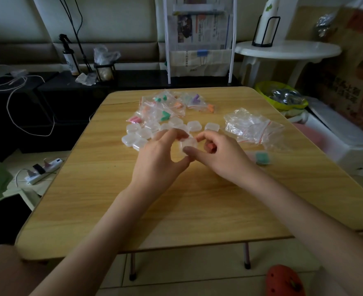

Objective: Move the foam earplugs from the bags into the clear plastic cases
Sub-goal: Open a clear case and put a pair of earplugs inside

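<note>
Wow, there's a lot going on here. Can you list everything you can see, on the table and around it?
table: one, light wood, centre
bagged earplugs: a pile; green, orange, purple, pink plugs; far side of table
empty cases: a cluster, clear, beyond left hand
empty bags: a heap, clear with red strips, right of table
filled case: one, green plugs inside, right of right hand
held case: one, clear, between both hands
spray bottle: one, dark top, back left
newspaper rack: one, white, behind table
round table: one, white, back right
yellow basin: one, right of table
power strip: one, white, floor left
red shoe: one, floor bottom right
left hand: grip on held case
right hand: grip on held case
</note>
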Motion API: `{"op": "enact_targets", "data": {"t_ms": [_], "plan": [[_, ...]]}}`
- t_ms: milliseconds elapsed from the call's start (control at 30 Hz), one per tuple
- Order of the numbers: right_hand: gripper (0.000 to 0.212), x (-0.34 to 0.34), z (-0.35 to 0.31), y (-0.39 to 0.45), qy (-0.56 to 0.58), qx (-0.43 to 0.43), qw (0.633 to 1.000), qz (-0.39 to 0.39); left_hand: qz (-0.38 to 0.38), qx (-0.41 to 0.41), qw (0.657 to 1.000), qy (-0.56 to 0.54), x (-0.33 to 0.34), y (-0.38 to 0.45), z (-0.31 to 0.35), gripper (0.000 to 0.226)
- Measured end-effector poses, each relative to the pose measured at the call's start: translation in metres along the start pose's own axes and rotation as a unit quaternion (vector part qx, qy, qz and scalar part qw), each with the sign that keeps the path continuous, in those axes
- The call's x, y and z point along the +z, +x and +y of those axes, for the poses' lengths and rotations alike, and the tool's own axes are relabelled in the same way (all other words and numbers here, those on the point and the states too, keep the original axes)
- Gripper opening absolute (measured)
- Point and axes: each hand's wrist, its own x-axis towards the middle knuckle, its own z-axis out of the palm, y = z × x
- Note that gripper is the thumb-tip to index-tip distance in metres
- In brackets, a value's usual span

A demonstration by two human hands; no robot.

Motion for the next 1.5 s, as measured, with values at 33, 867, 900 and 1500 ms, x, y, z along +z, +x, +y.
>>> {"op": "enact_targets", "data": {"t_ms": [33, 867, 900, 1500], "plan": [[0.040, 0.001, 0.000, 0.000, -0.005, 0.002, 1.000, -0.001, 0.000, 0.005, 1.000, 0.006, 0.000, 0.000, 0.000, 0.041], [0.049, -0.028, -0.005, 0.000, 0.123, 0.052, 0.968, -0.213, -0.094, -0.076, 0.964, -0.237, -0.019, 0.008, -0.009, 0.043], [0.046, -0.026, -0.006, 0.000, 0.114, 0.051, 0.973, -0.192, -0.095, -0.093, 0.955, -0.267, -0.017, 0.007, -0.007, 0.044], [0.031, -0.015, -0.005, 0.003, 0.236, 0.038, 0.968, -0.080, -0.249, -0.270, 0.829, -0.423, -0.015, 0.007, 0.000, 0.018]]}}
